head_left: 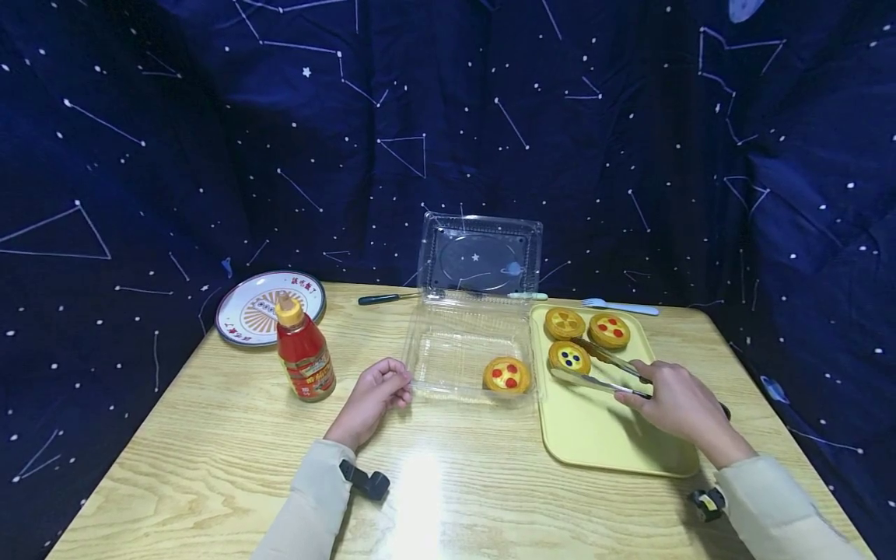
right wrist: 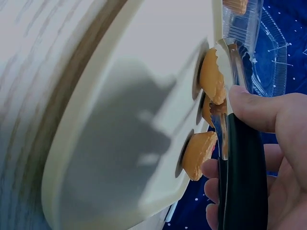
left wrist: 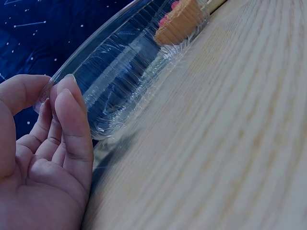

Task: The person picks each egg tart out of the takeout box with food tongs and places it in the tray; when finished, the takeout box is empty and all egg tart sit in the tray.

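Note:
My left hand pinches the near left rim of a clear plastic clamshell container, thumb on one side and fingertips on the other. Inside the container, at its near right corner, sits an egg tart with red dots. My right hand grips metal tongs by their black handles. The tong arms are spread, with their ends on either side of a tart with dark blue dots on the yellow tray. Behind it lie a plain-topped tart and another red-dotted tart.
A red sauce bottle with a yellow cap stands left of my left hand, before stacked plates. The container's lid stands upright at the back. A dark-handled tool and a light blue fork lie along the far edge.

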A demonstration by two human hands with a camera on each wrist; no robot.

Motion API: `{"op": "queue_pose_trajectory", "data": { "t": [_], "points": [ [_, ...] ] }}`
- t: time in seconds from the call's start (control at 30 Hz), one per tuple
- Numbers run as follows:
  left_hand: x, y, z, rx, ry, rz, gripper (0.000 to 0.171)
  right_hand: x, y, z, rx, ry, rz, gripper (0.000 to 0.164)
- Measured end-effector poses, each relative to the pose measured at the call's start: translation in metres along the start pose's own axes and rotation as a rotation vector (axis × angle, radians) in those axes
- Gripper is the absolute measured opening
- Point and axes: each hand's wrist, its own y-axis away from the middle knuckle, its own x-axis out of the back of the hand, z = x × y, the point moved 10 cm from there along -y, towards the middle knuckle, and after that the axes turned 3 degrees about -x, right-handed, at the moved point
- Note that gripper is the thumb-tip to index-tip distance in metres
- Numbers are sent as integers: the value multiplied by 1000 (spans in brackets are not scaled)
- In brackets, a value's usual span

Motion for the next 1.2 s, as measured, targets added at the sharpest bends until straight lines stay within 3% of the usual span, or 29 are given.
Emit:
{"op": "queue_pose_trajectory", "data": {
  "t": [0.4, 0.77, 1.2],
  "points": [
    [1, 0, 2, -3, -9, 5, 12, 25, 13, -6, -22, -61, 25, 80],
    [3, 1, 1, -4, -5, 9, 12, 38, 6, -48, 111, -90, 88, 73],
    [-1, 0, -1, -14, 13, -5, 6, 34, -6, -84, 183, -90, 65, 65]
  ]
}}
